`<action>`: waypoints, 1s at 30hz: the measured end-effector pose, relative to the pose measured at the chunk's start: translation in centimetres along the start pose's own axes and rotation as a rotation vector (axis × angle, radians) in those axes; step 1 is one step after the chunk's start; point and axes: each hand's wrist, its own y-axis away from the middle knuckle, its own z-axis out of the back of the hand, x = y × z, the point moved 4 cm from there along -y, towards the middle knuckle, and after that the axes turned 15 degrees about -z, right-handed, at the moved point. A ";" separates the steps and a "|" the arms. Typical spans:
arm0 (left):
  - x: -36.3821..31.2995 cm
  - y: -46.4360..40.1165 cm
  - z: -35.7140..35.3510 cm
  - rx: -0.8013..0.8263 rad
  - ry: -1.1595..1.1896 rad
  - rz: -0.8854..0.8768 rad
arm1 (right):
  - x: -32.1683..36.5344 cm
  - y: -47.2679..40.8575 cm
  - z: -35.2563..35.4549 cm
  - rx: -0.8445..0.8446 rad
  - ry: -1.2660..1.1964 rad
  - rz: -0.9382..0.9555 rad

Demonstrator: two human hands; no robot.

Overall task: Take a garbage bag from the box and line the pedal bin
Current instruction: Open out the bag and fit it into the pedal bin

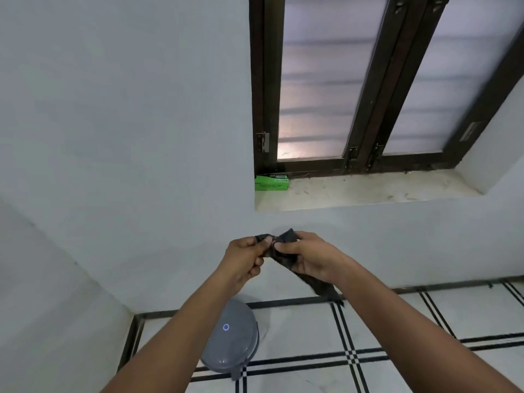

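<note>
A folded black garbage bag (286,236) is held up in front of the white wall. My left hand (245,260) pinches its upper left corner. My right hand (307,256) grips the bag beside it, and the bag's tail (323,287) hangs down past my right wrist. The green bag box (271,182) sits on the left end of the window sill, above and behind my hands. The grey pedal bin (232,338) stands on the floor below my left forearm with its lid down.
A dark-framed window (354,80) with frosted panes rises over the marble sill (368,191). The floor (411,321) is white tile with black double lines. White walls meet in a corner at the left, close to the bin.
</note>
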 end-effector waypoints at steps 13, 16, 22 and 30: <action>0.6 11.5 -2.0 -0.159 -0.040 -0.026 | -5.3 10.9 -2.8 -0.264 0.664 0.430; 1.4 13.7 -1.7 -0.064 0.159 -0.026 | -7.4 11.0 -3.0 -0.187 0.475 0.353; 2.2 17.0 -0.3 -0.021 0.303 -0.018 | -11.2 11.6 -4.1 0.104 -0.127 -0.033; 1.2 18.9 1.7 -0.080 0.133 -0.090 | -12.7 11.5 -6.7 0.156 -0.083 -0.033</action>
